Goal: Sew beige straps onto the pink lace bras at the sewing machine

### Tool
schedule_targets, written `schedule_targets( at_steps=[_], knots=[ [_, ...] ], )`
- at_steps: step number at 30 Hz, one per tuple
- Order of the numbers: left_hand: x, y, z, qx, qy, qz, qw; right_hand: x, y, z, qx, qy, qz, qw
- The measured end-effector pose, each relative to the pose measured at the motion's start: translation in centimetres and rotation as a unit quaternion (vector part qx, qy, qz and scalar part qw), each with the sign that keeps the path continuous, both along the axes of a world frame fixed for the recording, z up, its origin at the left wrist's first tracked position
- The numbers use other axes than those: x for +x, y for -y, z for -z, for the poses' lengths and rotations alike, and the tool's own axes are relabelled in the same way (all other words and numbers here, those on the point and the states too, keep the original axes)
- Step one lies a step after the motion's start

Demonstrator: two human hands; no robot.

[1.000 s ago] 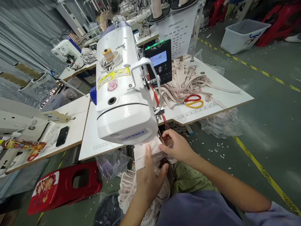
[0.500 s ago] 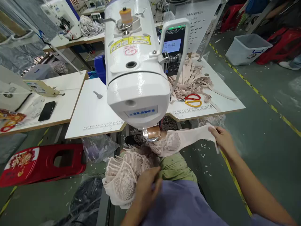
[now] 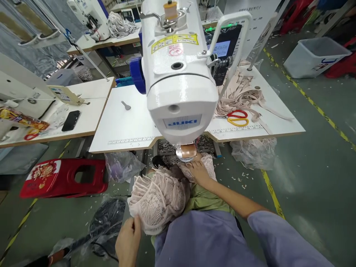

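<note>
A pile of beige lace bras [image 3: 157, 198] lies over my lap, left of the green cloth on my leg. At its lower left edge my left hand [image 3: 128, 235] is closed, thumb over the rim of the front bra; some of its fingers are hidden. Another beige lace bra [image 3: 209, 166] lies just below the head of the white sewing machine [image 3: 182, 100]. My right hand [image 3: 199, 173] holds this bra down close to the machine's round metal end [image 3: 186, 152], its fingers bent over the lace.
Beige straps [image 3: 240, 94] and red-and-yellow-handled scissors [image 3: 237, 118] lie on the table's right side. A small grey tool [image 3: 126, 105] is on the left side. A red stool [image 3: 65, 178] stands at left, and plastic bags hang below the table.
My right hand has moved left from the outstretched bra band to the lace by the machine. My left hand has moved left and down to the pile's edge. The view has shifted slightly.
</note>
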State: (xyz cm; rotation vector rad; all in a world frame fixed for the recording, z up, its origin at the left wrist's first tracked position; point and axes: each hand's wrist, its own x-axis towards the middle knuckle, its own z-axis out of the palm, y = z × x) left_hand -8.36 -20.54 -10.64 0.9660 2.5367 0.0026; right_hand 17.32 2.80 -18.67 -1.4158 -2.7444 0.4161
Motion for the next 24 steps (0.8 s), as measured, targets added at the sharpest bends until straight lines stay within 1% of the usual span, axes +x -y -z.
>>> schedule_targets(
  at_steps=[2, 3, 6, 9, 11, 14, 16, 18, 21, 23, 24],
  knots=[
    [-0.8, -0.2, 0.0, 0.023, -0.009, -0.031, 0.999, -0.1, -0.3, -0.1, -0.014, 0.013, -0.022, 1.0],
    [-1.2, -0.3, 0.2, 0.035, -0.002, -0.034, 0.999, 0.1, -0.4, -0.3, -0.022, 0.016, -0.029, 0.999],
    [-2.1, -0.4, 0.7, 0.055, 0.026, -0.01, 0.998, 1.2, -0.6, -0.9, -0.038, 0.012, -0.043, 0.998],
    [-2.0, -0.7, 0.8, 0.069, 0.018, 0.0, 0.997, 2.6, -0.5, -1.4, -0.043, 0.002, -0.041, 0.998],
    [-1.7, -0.9, 0.8, 0.094, -0.011, 0.031, 0.995, 3.6, -0.2, -1.4, -0.04, 0.003, -0.022, 0.999],
    [-1.3, -1.0, 0.8, 0.123, -0.043, 0.098, 0.987, 4.7, 0.3, -1.1, -0.041, 0.011, 0.012, 0.999],
    [-1.1, -0.8, 0.7, 0.121, -0.047, 0.116, 0.985, 4.9, 0.6, -0.8, -0.053, 0.017, 0.019, 0.998],
    [-0.9, -0.4, 0.5, 0.116, -0.058, 0.119, 0.984, 4.8, 0.9, -1.0, -0.07, 0.014, 0.006, 0.997],
    [0.0, -0.2, -0.1, 0.133, -0.11, 0.127, 0.977, 4.8, 1.3, -2.1, -0.087, -0.011, -0.032, 0.996],
    [1.1, -1.0, -0.1, 0.165, -0.139, 0.164, 0.963, 5.1, 1.0, -2.9, -0.094, -0.03, -0.051, 0.994],
    [1.7, -1.7, 0.0, 0.168, -0.143, 0.191, 0.956, 5.4, 0.6, -3.2, -0.095, -0.035, -0.055, 0.993]
  ],
)
